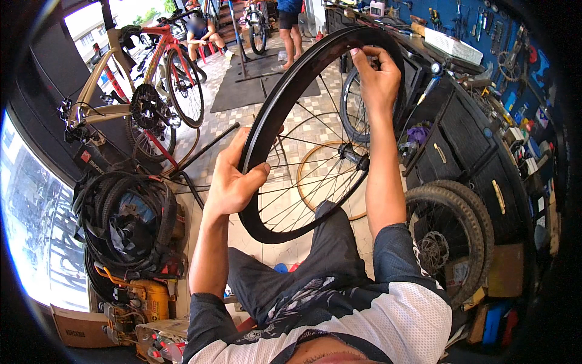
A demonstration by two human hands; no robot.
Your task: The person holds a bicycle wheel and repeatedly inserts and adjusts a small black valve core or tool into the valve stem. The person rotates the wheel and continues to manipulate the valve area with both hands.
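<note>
- Left hand (pixel 235 181) is gripping a bicycle wheel (pixel 290 85) on the side farther from the black drawer cabinet (pixel 462 130), its thumb pressing the near face and its fingers wrapping behind.
- Right hand (pixel 381 76) is curling partly closed at the wheel's upper part, on the side nearer the cabinet, its thumb touching the rim (pixel 253 219); whether it is pinching anything small, I cannot tell.
- The wheel is hanging in the air left of the cabinet, its top leaning toward it.
- The rim is showing a deep, smooth black wall, pale light streaking its outer edge.
- Thin dark spokes (pixel 331 109) are fanning out straight.
- The black, cylindrical hub (pixel 348 153) is jutting toward the cabinet.
</note>
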